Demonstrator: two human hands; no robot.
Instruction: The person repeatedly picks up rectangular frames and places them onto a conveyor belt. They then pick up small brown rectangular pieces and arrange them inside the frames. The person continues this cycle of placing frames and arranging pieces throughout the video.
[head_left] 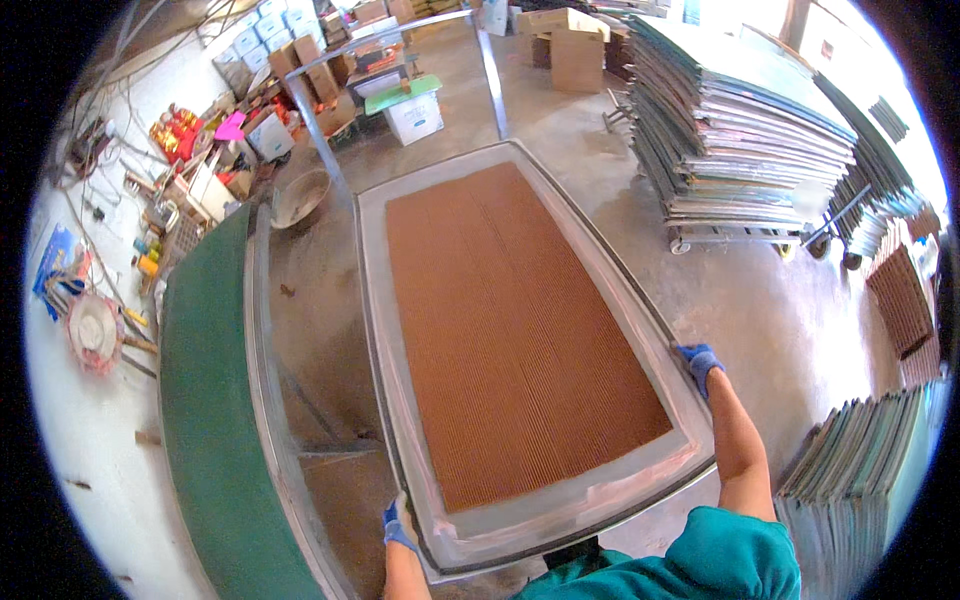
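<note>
A large rectangular framed panel (520, 340) stretches out in front of me, with a brown, finely ribbed middle, a pale grey border and a dark rim. At its near left corner my left hand (398, 524), in a blue and pale glove, is closed on the edge, its fingers partly hidden. Farther up the right side, my right hand (700, 366), also gloved in blue, grips the rim. Whether a stand bears part of the panel's weight, I cannot tell. Teal cloth (680, 560) covers my upper arm.
Left of the panel runs a long green board (210, 400) with a metal edge. Metal posts (490, 85) rise beyond the far end. A tall stack of boards (740, 130) sits on a wheeled cart at right; more boards (855, 470) stand near right. A basin (300, 198) lies far left.
</note>
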